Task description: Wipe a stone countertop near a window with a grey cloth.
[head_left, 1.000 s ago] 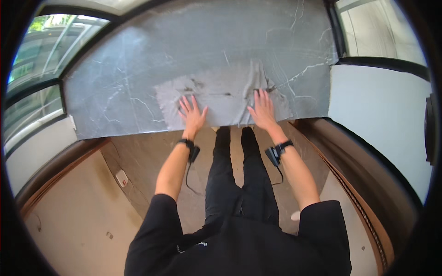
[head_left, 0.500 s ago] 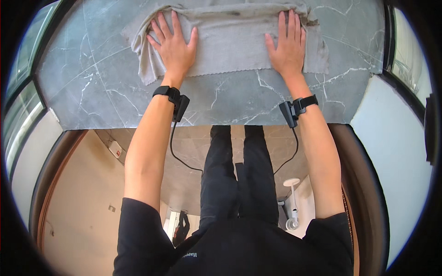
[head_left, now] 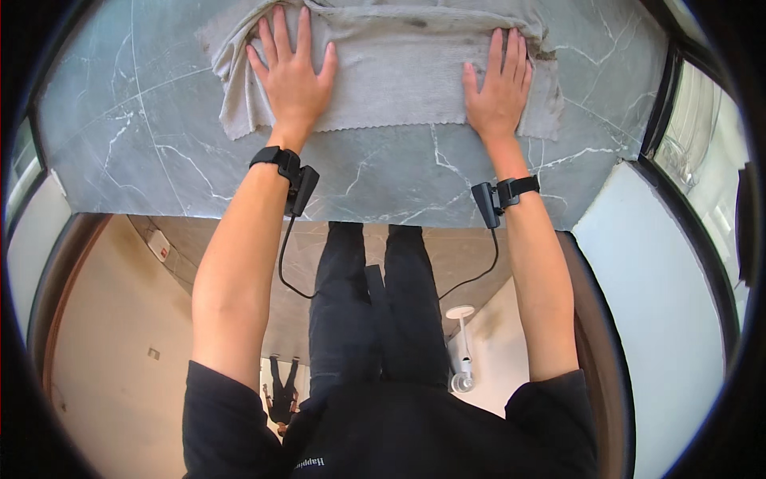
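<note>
A thin grey cloth point(head_left: 391, 88), crumpled along its far part and with darker smudges, lies over a grey stone-patterned surface point(head_left: 179, 132) with white veins. My left hand point(head_left: 297, 86) rests palm down on the cloth's left part, fingers spread and thumb out. Flat on its right part lies my right hand point(head_left: 498, 96), with its fingers stretched forward and thumb apart. Neither hand grips the fabric. The cloth's far edge is cut off by the top of the picture.
Black-framed glass panes point(head_left: 694, 120) stand at the right, with a pale panel point(head_left: 638, 247) below. Past the surface's near edge are my legs, a white lamp-like fixture point(head_left: 461, 351) and, farther off, a person in black point(head_left: 282, 391). Each wrist carries a strapped, cabled black device.
The whole view has tilted and shifted a little, and the distant person shows more fully. Both hands stay flat on the cloth, with little visible movement against it.
</note>
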A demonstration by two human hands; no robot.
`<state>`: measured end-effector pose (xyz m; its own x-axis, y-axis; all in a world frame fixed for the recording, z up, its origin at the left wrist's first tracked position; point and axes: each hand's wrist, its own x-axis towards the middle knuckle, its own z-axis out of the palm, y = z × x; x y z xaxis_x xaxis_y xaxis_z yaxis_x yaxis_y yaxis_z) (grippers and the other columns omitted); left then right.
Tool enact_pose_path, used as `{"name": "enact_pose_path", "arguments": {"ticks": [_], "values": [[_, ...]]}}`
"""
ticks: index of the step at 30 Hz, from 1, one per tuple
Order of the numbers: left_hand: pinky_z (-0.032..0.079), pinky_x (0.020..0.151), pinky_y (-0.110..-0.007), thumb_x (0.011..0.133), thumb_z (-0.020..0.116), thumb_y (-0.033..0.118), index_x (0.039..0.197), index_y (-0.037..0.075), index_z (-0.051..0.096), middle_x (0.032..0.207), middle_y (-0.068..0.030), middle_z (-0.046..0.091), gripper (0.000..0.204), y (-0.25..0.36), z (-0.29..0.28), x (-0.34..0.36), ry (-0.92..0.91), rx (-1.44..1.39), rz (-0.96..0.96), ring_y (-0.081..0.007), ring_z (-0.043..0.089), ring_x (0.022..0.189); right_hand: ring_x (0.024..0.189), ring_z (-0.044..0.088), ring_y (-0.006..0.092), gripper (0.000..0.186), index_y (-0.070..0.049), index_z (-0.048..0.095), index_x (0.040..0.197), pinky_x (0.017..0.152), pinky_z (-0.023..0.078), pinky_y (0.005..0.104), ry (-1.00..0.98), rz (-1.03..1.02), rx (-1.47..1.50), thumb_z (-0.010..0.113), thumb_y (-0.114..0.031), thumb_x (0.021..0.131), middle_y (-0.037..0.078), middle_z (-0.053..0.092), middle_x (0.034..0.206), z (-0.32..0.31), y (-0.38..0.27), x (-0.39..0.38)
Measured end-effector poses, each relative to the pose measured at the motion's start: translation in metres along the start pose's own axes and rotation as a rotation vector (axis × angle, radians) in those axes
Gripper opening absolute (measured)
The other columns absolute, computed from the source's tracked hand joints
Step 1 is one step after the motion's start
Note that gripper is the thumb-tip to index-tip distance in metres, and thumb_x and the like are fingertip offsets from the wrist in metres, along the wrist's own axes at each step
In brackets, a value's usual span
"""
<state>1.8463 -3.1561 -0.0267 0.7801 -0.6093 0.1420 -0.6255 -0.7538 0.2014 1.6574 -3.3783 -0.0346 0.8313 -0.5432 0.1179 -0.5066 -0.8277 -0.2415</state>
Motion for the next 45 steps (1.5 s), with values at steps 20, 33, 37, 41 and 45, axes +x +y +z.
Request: {"name": "enact_pose_path", "arguments": {"ticks": [20,33,37,41,45], "values": [[0.018,0.116,-0.059,0.090,0.060,0.039,0.147,0.023,0.048,0.158,-0.0095,0.034,0.060,0.004,-0.001,0.004,-0.013,-0.056,-0.041,-0.0324,0.027,0.148,0.145,0.027,0.0417,0.073,0.005,0.027,0.151,0.119,0.019,0.0511,-0.040,0.044,-0.049,0.051,-0.039,0.098,0.027,0.027,0.157,0.013,0.009,0.038],[0.019,0.119,-0.057,0.084,0.063,0.028,0.148,0.012,0.044,0.157,-0.0183,0.030,0.069,0.007,-0.009,0.007,-0.069,-0.049,-0.065,-0.0389,0.022,0.148,0.147,0.026,0.0322,0.070,0.002,0.031,0.150,0.120,0.020,0.0479,-0.005,-0.144,-0.006,0.050,-0.040,0.097,0.019,0.031,0.158,0.022,0.008,0.085],[0.019,0.119,-0.057,0.084,0.061,0.028,0.148,0.012,0.045,0.157,-0.0188,0.031,0.068,0.007,-0.009,0.009,-0.043,-0.050,-0.046,-0.0379,0.022,0.148,0.146,0.028,0.0335,0.069,0.002,0.033,0.149,0.119,0.021,0.0484,0.027,-0.155,0.007,0.050,-0.040,0.097,0.021,0.032,0.156,0.023,0.008,0.084],[0.019,0.119,-0.056,0.085,0.061,0.027,0.147,0.011,0.046,0.156,-0.0186,0.032,0.066,0.010,-0.007,0.006,-0.046,-0.036,-0.050,-0.0373,0.023,0.148,0.146,0.028,0.0372,0.068,0.004,0.031,0.150,0.118,0.022,0.0496,0.052,-0.100,0.005,0.049,-0.037,0.098,0.023,0.031,0.157,0.024,-0.004,0.061],[0.018,0.119,-0.055,0.086,0.060,0.028,0.145,0.011,0.047,0.157,-0.0177,0.032,0.063,0.006,-0.008,0.005,-0.019,-0.050,-0.050,-0.0370,0.023,0.148,0.147,0.024,0.0430,0.069,0.006,0.023,0.153,0.119,0.020,0.0517,-0.039,0.170,-0.007,0.044,-0.031,0.099,0.028,0.023,0.159,0.012,-0.047,-0.047]]}}
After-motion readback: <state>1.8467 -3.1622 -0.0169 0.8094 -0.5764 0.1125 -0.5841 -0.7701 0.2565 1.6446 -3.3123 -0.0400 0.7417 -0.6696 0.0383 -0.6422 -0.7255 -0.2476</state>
